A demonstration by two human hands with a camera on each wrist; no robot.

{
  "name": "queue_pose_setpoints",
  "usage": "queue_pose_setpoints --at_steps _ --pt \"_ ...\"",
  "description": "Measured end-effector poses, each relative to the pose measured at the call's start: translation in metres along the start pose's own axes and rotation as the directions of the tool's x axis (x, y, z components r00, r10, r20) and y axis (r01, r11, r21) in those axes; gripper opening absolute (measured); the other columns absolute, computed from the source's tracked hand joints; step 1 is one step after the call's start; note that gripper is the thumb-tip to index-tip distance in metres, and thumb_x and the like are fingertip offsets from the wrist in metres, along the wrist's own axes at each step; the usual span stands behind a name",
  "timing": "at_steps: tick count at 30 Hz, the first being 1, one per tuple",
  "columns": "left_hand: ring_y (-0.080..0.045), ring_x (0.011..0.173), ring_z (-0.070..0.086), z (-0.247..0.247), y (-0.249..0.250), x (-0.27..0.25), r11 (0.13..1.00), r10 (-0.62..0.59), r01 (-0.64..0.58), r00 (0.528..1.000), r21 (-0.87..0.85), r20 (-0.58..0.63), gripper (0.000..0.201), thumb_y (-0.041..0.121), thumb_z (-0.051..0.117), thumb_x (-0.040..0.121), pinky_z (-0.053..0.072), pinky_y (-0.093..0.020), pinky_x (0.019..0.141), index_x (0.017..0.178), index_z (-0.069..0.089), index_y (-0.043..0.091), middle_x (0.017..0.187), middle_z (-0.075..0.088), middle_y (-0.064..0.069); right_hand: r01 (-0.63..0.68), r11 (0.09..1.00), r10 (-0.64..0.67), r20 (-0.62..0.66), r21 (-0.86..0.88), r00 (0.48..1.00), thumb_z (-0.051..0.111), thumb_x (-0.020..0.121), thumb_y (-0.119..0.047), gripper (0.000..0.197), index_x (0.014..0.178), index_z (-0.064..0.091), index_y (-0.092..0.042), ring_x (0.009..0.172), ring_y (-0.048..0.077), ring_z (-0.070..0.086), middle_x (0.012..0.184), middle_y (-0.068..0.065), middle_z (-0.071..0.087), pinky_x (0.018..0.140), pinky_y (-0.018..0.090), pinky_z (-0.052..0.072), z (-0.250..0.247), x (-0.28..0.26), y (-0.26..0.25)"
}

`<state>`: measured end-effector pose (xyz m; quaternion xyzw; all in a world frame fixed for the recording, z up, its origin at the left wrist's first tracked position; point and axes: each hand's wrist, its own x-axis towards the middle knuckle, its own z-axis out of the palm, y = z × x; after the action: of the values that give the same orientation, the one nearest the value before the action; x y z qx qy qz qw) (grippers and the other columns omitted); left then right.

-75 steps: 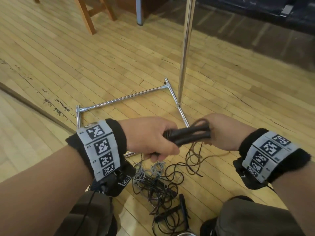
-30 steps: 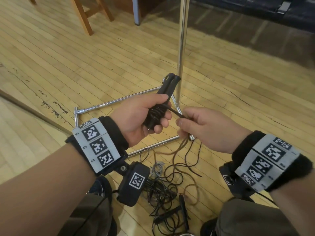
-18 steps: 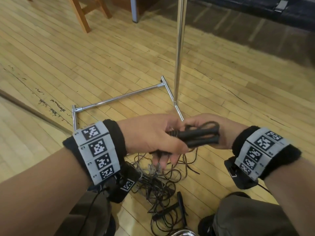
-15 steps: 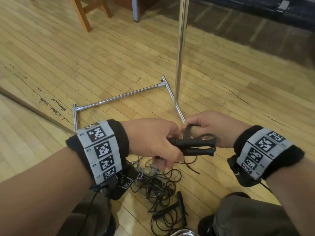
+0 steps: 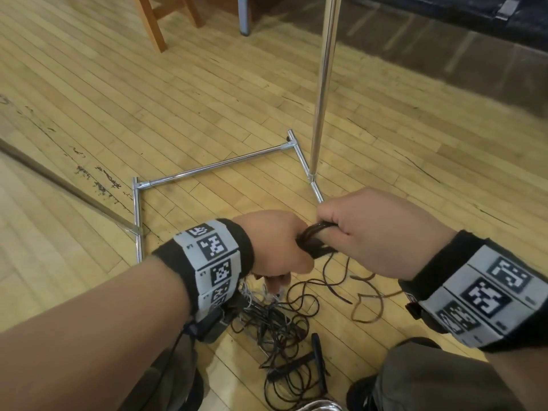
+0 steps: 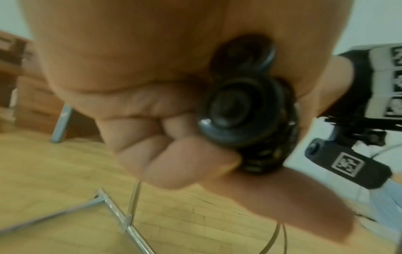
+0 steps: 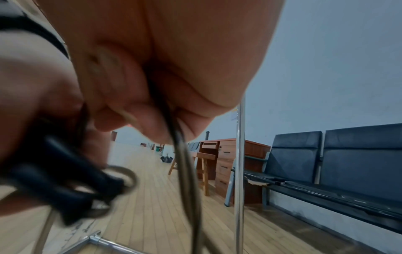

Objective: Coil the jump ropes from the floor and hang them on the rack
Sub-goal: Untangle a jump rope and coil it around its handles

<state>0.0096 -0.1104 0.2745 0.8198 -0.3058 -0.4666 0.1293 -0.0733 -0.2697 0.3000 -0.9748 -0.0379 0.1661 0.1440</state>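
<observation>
Black handles (image 6: pixel 245 110) — brown cord (image 5: pixel 364 295) — chrome rack (image 5: pixel 321 93)

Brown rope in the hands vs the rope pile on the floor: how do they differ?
The brown rope is off the floor, its black handles gripped by the left hand and its cord pinched by the right hand; the rope pile lies loose on the wood floor, untouched. The brown rope is wound tight around its handles; the pile is a tangle. Both have black handles and thin cord.

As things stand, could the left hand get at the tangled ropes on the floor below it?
Probably not yet. The left hand grips the black handles of the rope being wound, so it is occupied. The tangled ropes lie just beneath it with nothing between; it would need to let go first.
</observation>
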Motion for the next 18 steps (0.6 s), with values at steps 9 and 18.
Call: queue_pose_setpoints --at_steps 9,18 --pt "-0.025 0.062 0.068 -0.023 -0.022 0.009 0.615 0.066 -0.173 0.983 -0.769 -0.169 0.014 0.013 0.068 0.101 0.059 -0.035 0.055 0.11 0.058 0.008 0.076 0.069 -0.011 -0.114 0.937 0.108 0.035 0.33 0.994 0.042 0.106 -0.043 0.033 0.091 0.057 -0.018 0.056 0.006 0.044 0.068 -0.006 0.05 0.054 0.029 0.04 0.006 0.004 0.02" --pt "-0.019 0.048 0.053 -0.022 -0.012 0.006 0.377 0.138 -0.348 0.938 -0.858 -0.319 0.023 0.041 0.073 0.094 0.037 -0.021 0.035 0.091 0.065 0.019 0.072 0.064 -0.012 -0.148 0.73 0.112 0.097 0.667 0.989 0.05 0.104 -0.043 0.039 0.088 0.065 -0.01 0.051 0.009 0.039 0.062 -0.003 0.046 0.047 0.022 0.033 0.01 0.006 0.028"
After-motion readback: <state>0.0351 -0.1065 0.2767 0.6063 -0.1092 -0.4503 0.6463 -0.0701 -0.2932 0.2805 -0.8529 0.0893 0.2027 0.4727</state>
